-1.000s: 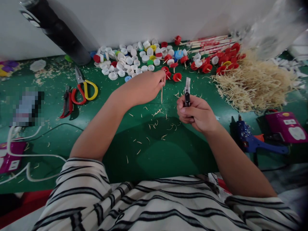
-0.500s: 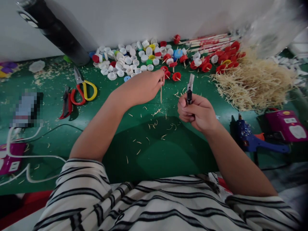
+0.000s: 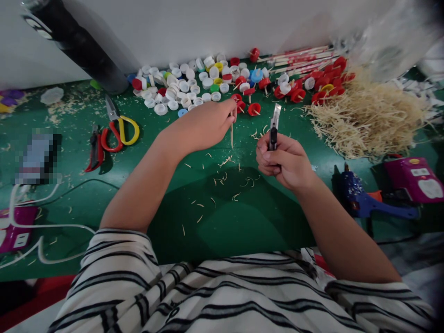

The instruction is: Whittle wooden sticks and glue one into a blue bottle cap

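My left hand [image 3: 219, 121] is closed on a thin wooden stick [image 3: 232, 136], whose pale pointed end hangs below the fingers. Its upper part is hidden by the hand, beside red bottle caps [image 3: 254, 109] that have short sticks through them. To the right, my right hand [image 3: 285, 159] grips a utility knife [image 3: 274, 132] with the blade out, pointing up and away from me. Blade and stick are apart. Thin wood shavings [image 3: 227, 162] lie on the green table [image 3: 222, 222] below the hands.
White bottle caps [image 3: 180, 88] lie heaped at the back. Scissors [image 3: 121, 125] and red-handled pliers [image 3: 95, 148] are at left, near a black bottle [image 3: 83, 51]. At right are a pile of shavings [image 3: 367, 120], printed sticks [image 3: 301, 60], a blue glue gun [image 3: 371, 199] and a purple box [image 3: 412, 178].
My right hand has shifted slightly right, and the knife blade has tilted a little to the right and upward. My left hand with the stick has stayed almost still.
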`<action>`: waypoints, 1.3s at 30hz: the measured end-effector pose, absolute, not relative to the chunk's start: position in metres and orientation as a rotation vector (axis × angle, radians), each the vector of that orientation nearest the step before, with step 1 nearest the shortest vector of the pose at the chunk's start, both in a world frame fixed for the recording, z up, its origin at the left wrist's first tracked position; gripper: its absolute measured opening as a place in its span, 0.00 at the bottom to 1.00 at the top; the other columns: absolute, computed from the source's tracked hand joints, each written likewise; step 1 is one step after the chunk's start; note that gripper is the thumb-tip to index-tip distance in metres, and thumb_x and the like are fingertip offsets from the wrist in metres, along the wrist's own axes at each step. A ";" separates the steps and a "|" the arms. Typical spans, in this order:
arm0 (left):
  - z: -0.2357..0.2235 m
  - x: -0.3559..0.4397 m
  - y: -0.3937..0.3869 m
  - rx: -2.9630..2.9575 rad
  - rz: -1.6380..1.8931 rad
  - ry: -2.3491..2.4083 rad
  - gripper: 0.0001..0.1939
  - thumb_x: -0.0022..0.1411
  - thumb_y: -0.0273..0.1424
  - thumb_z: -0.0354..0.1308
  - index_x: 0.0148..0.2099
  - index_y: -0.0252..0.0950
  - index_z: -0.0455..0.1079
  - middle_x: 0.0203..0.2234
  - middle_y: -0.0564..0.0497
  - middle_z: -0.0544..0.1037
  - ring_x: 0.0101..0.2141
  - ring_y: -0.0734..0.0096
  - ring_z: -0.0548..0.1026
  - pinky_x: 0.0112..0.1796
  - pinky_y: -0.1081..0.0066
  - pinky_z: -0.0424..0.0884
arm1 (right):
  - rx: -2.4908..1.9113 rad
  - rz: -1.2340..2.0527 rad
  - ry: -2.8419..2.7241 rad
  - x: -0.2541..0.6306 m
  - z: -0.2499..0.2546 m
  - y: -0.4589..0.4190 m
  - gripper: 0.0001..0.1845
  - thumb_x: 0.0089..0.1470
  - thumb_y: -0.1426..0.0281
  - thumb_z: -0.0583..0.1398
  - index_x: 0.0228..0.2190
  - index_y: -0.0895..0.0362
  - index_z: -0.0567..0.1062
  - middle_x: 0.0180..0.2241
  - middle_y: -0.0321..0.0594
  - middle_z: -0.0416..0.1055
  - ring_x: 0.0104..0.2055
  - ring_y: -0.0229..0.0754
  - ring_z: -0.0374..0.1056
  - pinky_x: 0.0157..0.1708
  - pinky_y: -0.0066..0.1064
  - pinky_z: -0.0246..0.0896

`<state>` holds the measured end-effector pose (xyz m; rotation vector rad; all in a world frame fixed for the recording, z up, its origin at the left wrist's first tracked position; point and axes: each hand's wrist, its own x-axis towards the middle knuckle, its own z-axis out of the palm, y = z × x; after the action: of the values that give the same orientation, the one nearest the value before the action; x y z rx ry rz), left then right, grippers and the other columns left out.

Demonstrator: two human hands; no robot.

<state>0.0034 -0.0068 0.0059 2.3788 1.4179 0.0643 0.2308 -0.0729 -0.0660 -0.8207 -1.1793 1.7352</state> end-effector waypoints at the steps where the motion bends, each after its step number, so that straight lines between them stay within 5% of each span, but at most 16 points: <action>1: 0.006 0.003 -0.007 2.381 0.066 1.417 0.16 0.79 0.39 0.47 0.56 0.40 0.72 0.37 0.43 0.79 0.44 0.53 0.79 0.46 0.57 0.72 | -0.825 1.731 -1.184 0.231 -0.066 -0.073 0.09 0.49 0.73 0.66 0.30 0.52 0.70 0.19 0.24 0.56 0.18 0.28 0.44 0.18 0.26 0.38; 14: 0.003 0.004 -0.006 2.375 0.071 1.426 0.16 0.79 0.37 0.46 0.57 0.40 0.72 0.40 0.44 0.80 0.48 0.50 0.81 0.53 0.54 0.73 | -0.814 1.714 -1.143 0.229 -0.067 -0.073 0.13 0.48 0.77 0.65 0.29 0.52 0.66 0.21 0.25 0.54 0.20 0.28 0.42 0.19 0.26 0.36; 29: 0.004 0.004 -0.007 2.384 0.069 1.420 0.15 0.80 0.38 0.46 0.55 0.39 0.71 0.38 0.44 0.80 0.46 0.51 0.82 0.50 0.55 0.74 | -0.883 1.719 -1.129 0.231 -0.066 -0.072 0.10 0.50 0.70 0.67 0.32 0.52 0.71 0.19 0.24 0.55 0.18 0.28 0.44 0.19 0.27 0.37; 39: 0.004 0.003 -0.007 2.383 0.056 1.426 0.16 0.80 0.38 0.45 0.56 0.40 0.71 0.38 0.44 0.80 0.44 0.52 0.81 0.48 0.56 0.74 | -0.923 1.638 -1.102 0.228 -0.067 -0.071 0.12 0.47 0.74 0.67 0.29 0.52 0.68 0.20 0.24 0.54 0.19 0.27 0.42 0.19 0.26 0.36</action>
<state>0.0033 -0.0067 0.0040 2.3833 1.4260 0.0560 0.2277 -0.0713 -0.0670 -0.9229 -1.1021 1.6381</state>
